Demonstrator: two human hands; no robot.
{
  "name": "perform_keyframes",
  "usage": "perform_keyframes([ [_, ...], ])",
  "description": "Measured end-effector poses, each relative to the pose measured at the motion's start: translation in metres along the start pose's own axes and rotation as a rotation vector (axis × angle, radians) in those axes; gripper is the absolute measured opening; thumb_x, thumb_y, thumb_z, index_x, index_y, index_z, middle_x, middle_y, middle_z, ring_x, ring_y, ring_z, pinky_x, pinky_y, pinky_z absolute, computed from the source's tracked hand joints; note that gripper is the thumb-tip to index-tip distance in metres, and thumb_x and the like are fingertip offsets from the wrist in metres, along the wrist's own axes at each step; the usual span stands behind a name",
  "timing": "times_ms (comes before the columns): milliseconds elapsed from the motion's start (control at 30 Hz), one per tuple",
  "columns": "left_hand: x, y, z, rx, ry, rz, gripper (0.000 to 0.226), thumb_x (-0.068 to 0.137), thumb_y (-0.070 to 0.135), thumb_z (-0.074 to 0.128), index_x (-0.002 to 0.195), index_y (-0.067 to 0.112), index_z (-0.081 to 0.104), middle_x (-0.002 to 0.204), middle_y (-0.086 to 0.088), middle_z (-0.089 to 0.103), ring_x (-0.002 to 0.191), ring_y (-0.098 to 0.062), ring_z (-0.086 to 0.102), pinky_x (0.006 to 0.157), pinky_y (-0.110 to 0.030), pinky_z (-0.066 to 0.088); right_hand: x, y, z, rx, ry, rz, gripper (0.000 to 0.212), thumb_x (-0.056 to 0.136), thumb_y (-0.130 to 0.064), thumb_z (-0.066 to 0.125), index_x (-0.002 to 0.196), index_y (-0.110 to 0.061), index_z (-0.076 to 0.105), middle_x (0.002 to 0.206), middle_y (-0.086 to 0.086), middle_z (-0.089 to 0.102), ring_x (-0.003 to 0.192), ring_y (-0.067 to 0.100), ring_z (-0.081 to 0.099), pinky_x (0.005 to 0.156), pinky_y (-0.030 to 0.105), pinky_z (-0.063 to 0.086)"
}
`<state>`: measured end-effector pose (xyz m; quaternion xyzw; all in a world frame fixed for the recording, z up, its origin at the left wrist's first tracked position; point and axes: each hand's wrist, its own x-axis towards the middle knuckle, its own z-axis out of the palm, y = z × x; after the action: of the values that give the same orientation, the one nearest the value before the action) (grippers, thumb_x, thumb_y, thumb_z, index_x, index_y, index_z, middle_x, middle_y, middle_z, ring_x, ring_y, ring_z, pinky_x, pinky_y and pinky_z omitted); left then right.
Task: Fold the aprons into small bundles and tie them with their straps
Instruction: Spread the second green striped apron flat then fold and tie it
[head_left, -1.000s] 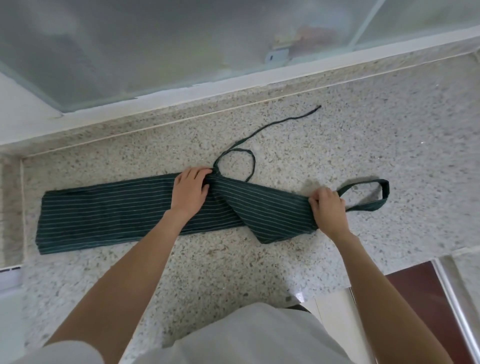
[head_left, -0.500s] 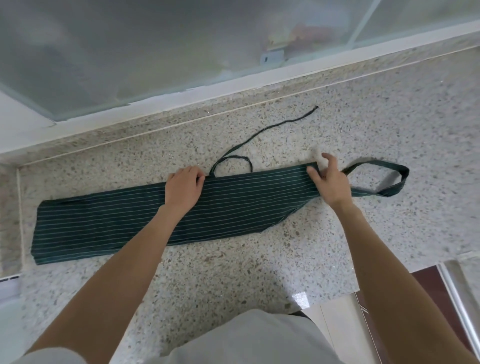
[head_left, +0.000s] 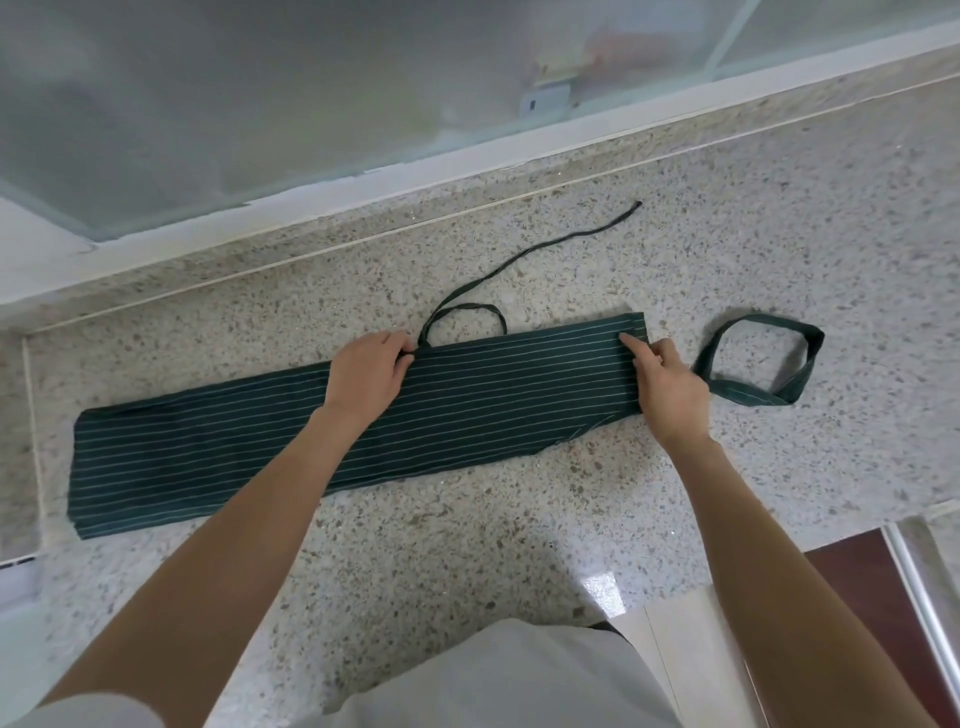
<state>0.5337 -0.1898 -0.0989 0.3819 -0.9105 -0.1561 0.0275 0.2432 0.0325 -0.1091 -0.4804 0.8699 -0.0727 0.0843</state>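
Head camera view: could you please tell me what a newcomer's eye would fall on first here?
A long dark green apron with thin white stripes, folded into a narrow band, stretches across the middle of the speckled granite countertop. The left hand rests near its middle where a thin dark tie strap trails away, while the right hand presses its right end. Beyond that end, the wide green neck loop lies flat.

Folded apron (head_left: 467, 415) lay as a long strip across the speckled counter (head_left: 467, 545). Thin strap (head_left: 540, 247) trailed toward the window ledge (head_left: 363, 192); neck loop (head_left: 758, 364) blocked the right end. Bare counter showed on the near side and far right.
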Motion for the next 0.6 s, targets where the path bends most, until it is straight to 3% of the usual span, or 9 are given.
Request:
perform_keyframes([
  [100,-0.003,0.001,0.005,-0.006,0.049,0.019,0.011,0.09,0.018,0.059,0.1,0.015,0.064,0.095,-0.004,0.067,0.087,-0.026,0.061,0.076,-0.037,0.046,-0.002,-0.002,0.004,-0.027,0.019,-0.014,0.055,0.08,0.009,0.061,0.13,-0.011,0.052,0.101,0.019,0.055,0.073,0.031,0.057,0.046,0.029,0.042],
  [233,-0.021,0.01,0.005,0.022,0.2,0.14,0.023,0.093,0.029,0.054,0.112,0.017,0.06,0.112,-0.001,0.062,0.106,-0.02,0.053,0.094,-0.036,0.037,0.005,-0.009,0.0,-0.033,0.149,-0.053,0.05,0.081,0.011,0.057,0.128,-0.004,0.053,0.106,0.021,0.058,0.084,0.034,0.058,0.056,0.037,0.051],
  [333,-0.041,0.019,0.016,0.064,0.021,0.27,0.052,0.094,0.049,0.044,0.136,0.019,0.046,0.143,0.0,0.044,0.135,-0.019,0.035,0.114,-0.045,0.019,0.012,-0.01,0.004,-0.073,0.119,-0.02,0.043,0.092,-0.005,0.044,0.134,-0.005,0.047,0.118,0.021,0.056,0.097,0.038,0.054,0.075,0.046,0.051],
  [400,-0.052,0.022,0.031,0.131,-0.163,0.219,0.072,0.092,0.064,0.031,0.148,0.02,0.023,0.156,0.0,0.019,0.145,-0.017,0.009,0.116,-0.051,0.004,0.015,-0.007,0.011,-0.114,-0.007,0.022,0.049,0.098,-0.028,0.026,0.142,-0.011,0.036,0.136,0.017,0.046,0.12,0.038,0.043,0.097,0.051,0.039],
  [467,-0.056,0.021,0.042,0.166,-0.263,0.157,0.082,0.088,0.072,0.018,0.151,0.021,0.004,0.158,0.001,0.002,0.145,-0.016,-0.006,0.115,-0.053,-0.003,0.013,-0.006,0.015,-0.15,-0.073,0.059,0.054,0.098,-0.039,0.018,0.146,-0.016,0.027,0.151,0.012,0.028,0.138,0.034,0.023,0.111,0.051,0.021],
  [533,-0.051,0.021,0.045,0.179,-0.297,0.12,0.085,0.085,0.075,0.012,0.15,0.023,-0.005,0.157,0.004,-0.009,0.144,-0.016,-0.013,0.115,-0.053,-0.006,0.009,-0.017,0.011,-0.15,-0.047,0.09,0.055,0.098,-0.041,0.019,0.147,-0.017,0.026,0.156,0.012,0.016,0.143,0.034,0.012,0.114,0.051,0.01],
  [600,-0.043,0.022,0.043,0.119,-0.308,0.113,0.084,0.085,0.074,0.011,0.15,0.023,-0.006,0.156,0.006,-0.013,0.143,-0.014,-0.016,0.115,-0.052,-0.007,0.003,-0.043,0.003,-0.105,-0.007,0.055,0.054,0.099,-0.04,0.021,0.145,-0.015,0.03,0.155,0.014,0.018,0.143,0.034,0.012,0.114,0.051,0.009],
])
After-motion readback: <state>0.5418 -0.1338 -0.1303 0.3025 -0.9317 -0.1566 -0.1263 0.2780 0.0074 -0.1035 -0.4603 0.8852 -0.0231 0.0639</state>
